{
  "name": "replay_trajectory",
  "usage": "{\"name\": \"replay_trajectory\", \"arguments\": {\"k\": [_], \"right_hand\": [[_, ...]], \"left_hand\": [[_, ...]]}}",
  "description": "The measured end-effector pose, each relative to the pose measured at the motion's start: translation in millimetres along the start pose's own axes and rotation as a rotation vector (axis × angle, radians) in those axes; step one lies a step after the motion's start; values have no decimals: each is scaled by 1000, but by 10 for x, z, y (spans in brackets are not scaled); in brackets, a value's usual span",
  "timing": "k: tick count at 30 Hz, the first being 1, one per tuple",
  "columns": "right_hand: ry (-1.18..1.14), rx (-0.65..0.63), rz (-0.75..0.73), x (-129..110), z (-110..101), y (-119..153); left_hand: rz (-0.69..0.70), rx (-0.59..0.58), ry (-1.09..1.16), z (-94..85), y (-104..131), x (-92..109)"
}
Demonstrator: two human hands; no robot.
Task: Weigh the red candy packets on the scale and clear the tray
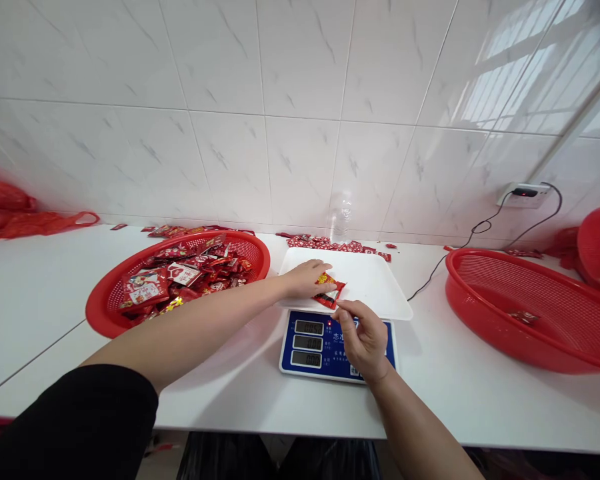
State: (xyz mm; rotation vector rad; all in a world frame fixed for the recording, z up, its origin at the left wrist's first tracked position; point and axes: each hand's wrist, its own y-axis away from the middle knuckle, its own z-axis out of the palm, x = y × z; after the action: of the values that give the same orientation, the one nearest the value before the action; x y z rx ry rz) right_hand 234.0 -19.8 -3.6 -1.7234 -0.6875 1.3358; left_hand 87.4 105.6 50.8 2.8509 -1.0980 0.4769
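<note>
A red packet [331,295] with yellow and white print lies tilted at the front edge of the white weighing tray [367,273]. My left hand [307,279] reaches across from the left, its fingers and thumb closed over the packet's upper part. From the right, my right hand [365,337] pinches thumb against forefinger at the packet's lower right corner. Its remaining fingers are curled in, above the blue scale panel [290,363]. Three displays are lit on the left of that panel; part of the keypad is hidden by my right hand.
Left stands a red oval basket [100,313] heaped with red packets. A second red basket [480,340], with a small packet inside, stands right. Behind the tray are a clear bottle [341,220] and strewn packets [325,244]. A black cable [430,275] runs to the wall socket [537,197].
</note>
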Motion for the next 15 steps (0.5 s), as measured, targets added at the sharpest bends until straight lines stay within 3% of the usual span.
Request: {"name": "replay_trajectory", "arguments": {"k": [3, 6, 9, 11, 13, 15], "right_hand": [[5, 10, 17, 19, -4, 24], [10, 21, 29, 27, -8, 46], [-7, 26, 18, 11, -13, 57], [-20, 21, 5, -6, -18, 59], [-21, 9, -6, -20, -24, 60], [-14, 3, -15, -29, -29, 64]], "left_hand": [[39, 26, 12, 7, -12, 15], [-6, 117, 43, -157, -9, -86], [-217, 301, 29, -467, 111, -369], [-344, 357, 7, -660, 287, -627], [-446, 336, 3, -776, 524, -877], [-501, 243, 22, -794, 775, -1066]]}}
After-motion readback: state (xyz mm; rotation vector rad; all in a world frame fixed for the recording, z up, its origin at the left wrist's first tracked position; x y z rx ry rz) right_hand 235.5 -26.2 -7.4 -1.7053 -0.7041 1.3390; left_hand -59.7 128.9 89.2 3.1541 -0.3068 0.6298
